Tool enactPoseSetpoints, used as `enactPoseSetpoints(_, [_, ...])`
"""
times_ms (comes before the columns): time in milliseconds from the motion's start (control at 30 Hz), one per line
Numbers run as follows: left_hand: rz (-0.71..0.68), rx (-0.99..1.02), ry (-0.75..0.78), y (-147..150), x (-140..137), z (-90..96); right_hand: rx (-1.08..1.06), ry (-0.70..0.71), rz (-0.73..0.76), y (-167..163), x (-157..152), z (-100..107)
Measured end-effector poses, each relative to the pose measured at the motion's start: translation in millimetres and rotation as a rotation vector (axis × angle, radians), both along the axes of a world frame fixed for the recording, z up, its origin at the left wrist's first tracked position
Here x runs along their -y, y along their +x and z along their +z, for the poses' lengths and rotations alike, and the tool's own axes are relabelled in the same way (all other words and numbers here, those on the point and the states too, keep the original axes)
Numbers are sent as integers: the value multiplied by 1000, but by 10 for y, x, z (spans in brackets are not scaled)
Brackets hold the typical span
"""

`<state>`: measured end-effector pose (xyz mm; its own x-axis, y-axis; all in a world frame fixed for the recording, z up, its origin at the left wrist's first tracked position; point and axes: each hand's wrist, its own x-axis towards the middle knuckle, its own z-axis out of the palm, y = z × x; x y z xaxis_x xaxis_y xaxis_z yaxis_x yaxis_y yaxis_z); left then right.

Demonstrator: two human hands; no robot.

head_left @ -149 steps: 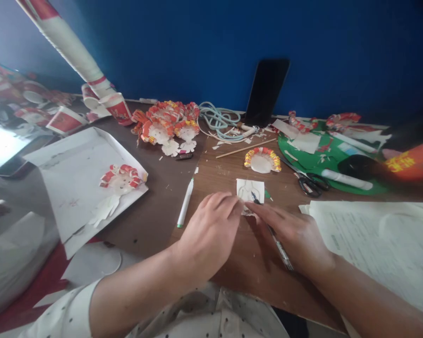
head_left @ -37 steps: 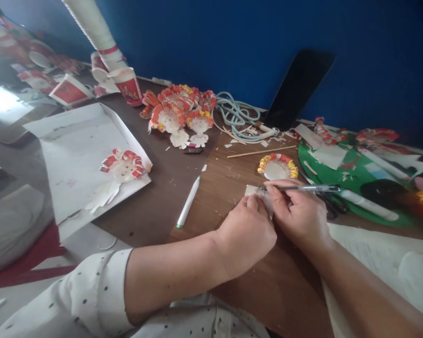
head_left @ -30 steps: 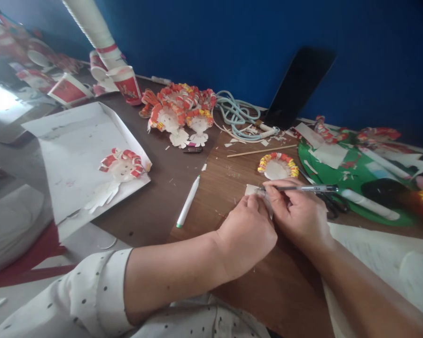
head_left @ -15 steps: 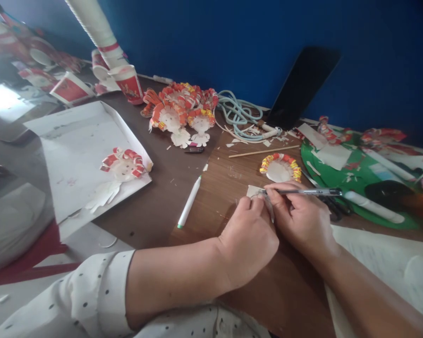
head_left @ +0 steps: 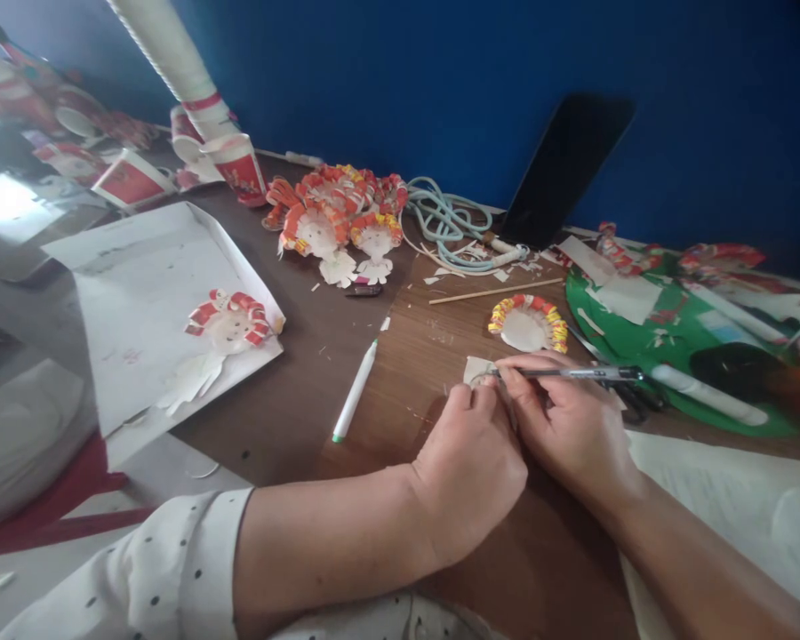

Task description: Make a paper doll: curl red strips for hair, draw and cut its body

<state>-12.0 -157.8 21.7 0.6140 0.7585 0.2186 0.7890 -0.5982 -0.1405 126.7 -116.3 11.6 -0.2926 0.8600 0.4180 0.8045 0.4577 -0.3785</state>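
My right hand (head_left: 564, 413) is closed around a pen (head_left: 583, 373) with a clear barrel and dark cap end, its tip over a small piece of white paper (head_left: 476, 369). Fingers curled, my left hand (head_left: 473, 462) pins that paper to the brown table; most of the paper is hidden under both hands. Just beyond them lies a paper cut-out face (head_left: 525, 327) with a red and yellow curled paper fringe. To the left of my hands rests a white marker (head_left: 355, 391) with a green end.
A white box lid (head_left: 133, 293) holds a red-fringed paper doll (head_left: 230, 324). More paper dolls (head_left: 340, 222), a pale blue cord (head_left: 450, 222) and a thin stick (head_left: 497, 291) lie farther back. A dark phone (head_left: 570, 169) leans on the blue wall. Scraps cover a green sheet (head_left: 593, 307) at right.
The pen tip has shifted slightly left and down on the paper, with my right hand still around it. The whole view has moved a little; the other things lie as before.
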Motion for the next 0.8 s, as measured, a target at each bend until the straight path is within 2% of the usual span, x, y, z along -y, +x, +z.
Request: enactPoseSetpoints(800, [-25,17,-21,5,-3,-21,-96,-52,87,-50,14,21])
